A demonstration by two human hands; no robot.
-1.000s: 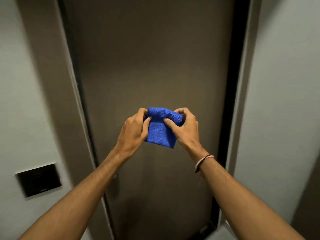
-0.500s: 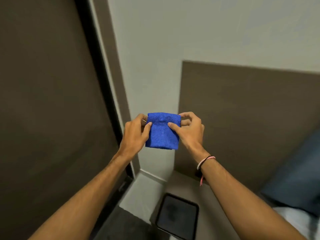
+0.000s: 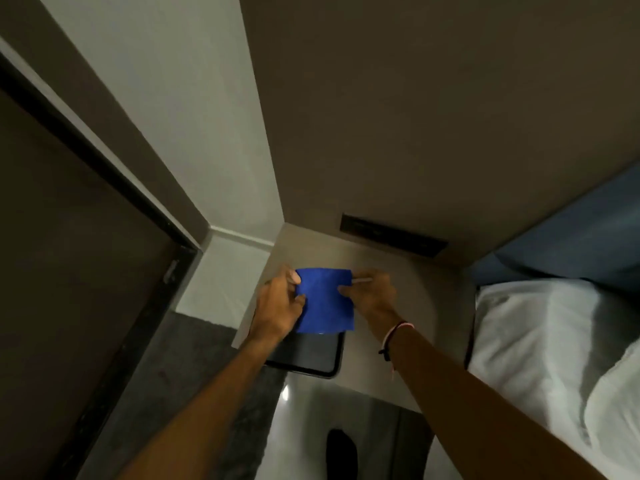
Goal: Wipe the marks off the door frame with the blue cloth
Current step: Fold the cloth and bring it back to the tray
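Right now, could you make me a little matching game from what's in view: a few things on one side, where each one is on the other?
Things:
1. blue cloth
2. dark tablet
3. white pillow
4. door frame

Places:
A. far left
B. flat on the bedside table
C. held between both hands
D. on the bed at right

Pairs: 1-C, 2-B, 3-D, 4-A
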